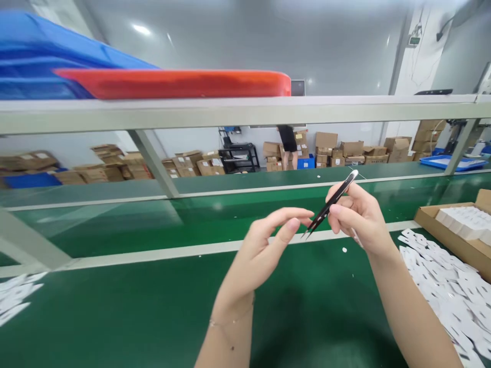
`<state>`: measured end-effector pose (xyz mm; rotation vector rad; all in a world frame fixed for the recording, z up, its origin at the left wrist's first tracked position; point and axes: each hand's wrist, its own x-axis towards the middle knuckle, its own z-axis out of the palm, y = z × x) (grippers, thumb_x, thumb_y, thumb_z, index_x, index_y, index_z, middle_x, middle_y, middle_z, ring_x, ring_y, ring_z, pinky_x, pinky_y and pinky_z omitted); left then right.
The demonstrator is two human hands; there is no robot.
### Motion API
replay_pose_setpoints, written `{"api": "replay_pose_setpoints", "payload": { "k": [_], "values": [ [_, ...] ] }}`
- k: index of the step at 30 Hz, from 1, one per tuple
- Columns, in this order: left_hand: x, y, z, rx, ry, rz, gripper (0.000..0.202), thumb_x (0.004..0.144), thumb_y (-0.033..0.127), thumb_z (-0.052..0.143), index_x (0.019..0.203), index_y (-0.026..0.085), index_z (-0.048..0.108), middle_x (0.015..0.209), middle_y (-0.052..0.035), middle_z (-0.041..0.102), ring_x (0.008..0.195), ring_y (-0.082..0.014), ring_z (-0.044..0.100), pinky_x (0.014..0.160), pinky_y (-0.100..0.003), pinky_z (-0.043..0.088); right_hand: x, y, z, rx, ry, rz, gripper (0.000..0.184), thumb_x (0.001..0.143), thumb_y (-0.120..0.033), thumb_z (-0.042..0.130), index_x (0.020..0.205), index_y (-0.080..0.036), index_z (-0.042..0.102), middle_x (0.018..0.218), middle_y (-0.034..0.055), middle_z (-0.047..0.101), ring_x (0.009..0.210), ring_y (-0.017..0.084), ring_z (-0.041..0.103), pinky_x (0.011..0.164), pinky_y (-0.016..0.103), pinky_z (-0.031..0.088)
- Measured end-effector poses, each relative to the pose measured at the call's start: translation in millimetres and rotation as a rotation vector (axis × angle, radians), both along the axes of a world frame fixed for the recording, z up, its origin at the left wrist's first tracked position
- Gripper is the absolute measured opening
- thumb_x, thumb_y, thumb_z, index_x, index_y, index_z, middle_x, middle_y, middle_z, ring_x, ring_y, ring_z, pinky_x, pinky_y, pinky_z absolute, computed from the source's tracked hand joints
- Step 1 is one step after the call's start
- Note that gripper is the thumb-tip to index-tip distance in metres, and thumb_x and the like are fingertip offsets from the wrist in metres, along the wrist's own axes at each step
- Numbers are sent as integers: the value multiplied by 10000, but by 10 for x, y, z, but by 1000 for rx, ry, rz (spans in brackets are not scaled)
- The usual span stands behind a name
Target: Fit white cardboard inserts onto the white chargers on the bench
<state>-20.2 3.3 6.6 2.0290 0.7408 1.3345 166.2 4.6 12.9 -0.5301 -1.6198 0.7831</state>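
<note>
My right hand point(358, 217) grips a pair of black tweezers point(333, 200) between thumb and fingers. Their pointed tips slant down to the left, slightly apart, and nothing shows between them. A sliver of something pale shows under the right palm; I cannot make out what it is. My left hand point(268, 245) hovers beside the tweezer tips, thumb and index finger extended with a gap between them. Whether its fingertips touch the tweezers I cannot tell. Below both hands is the green tabletop point(153, 306).
Flat white pieces point(448, 286) lie heaped at right, by a cardboard box point(456, 232) of white parts. More white pieces point(17, 294) are at far left. A shelf rail point(230, 113) crosses ahead, bearing a red tray point(184, 83). A person point(287, 143) stands far back near cartons.
</note>
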Motion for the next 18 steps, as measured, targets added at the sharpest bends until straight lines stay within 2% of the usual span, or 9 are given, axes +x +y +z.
{"api": "replay_pose_setpoints", "payload": {
  "k": [3, 5, 10, 14, 18],
  "values": [
    [73, 15, -18, -194, -143, -190, 217, 903, 342, 555, 930, 203, 720, 843, -30, 729, 790, -183, 671, 781, -286, 516, -47, 104, -69, -76, 64, 67, 113, 848, -276, 572, 867, -186, 504, 452, -75, 507, 375, 63, 399, 365, 169, 246],
    [102, 35, -30, -291, -180, -244, 197, 872, 338, 605, 905, 189, 729, 767, -30, 719, 704, -177, 662, 751, -298, 510, -40, 153, -118, -110, 85, 69, 148, 850, -312, 572, 864, -189, 491, 441, -76, 506, 356, 60, 363, 356, 171, 229],
    [158, 96, -69, -455, -156, -218, 196, 808, 336, 689, 933, 192, 735, 678, -23, 716, 716, -181, 642, 792, -316, 484, 40, 210, -208, -166, 81, 67, 168, 846, -323, 576, 875, -192, 476, 445, -80, 510, 354, 54, 313, 365, 177, 218],
    [190, 171, -109, -470, -108, -167, 182, 809, 335, 688, 925, 207, 743, 688, -18, 719, 734, -178, 627, 819, -320, 458, 104, 253, -251, -184, 34, 70, 151, 866, -307, 575, 884, -192, 478, 469, -77, 510, 391, 55, 348, 390, 178, 223],
    [200, 246, -148, -474, -77, -101, 157, 771, 318, 717, 874, 204, 751, 689, -24, 716, 702, -185, 620, 811, -339, 456, 120, 304, -285, -207, 23, 82, 187, 901, -369, 557, 897, -194, 491, 519, -55, 532, 435, 63, 385, 394, 181, 209]
  ]
}}
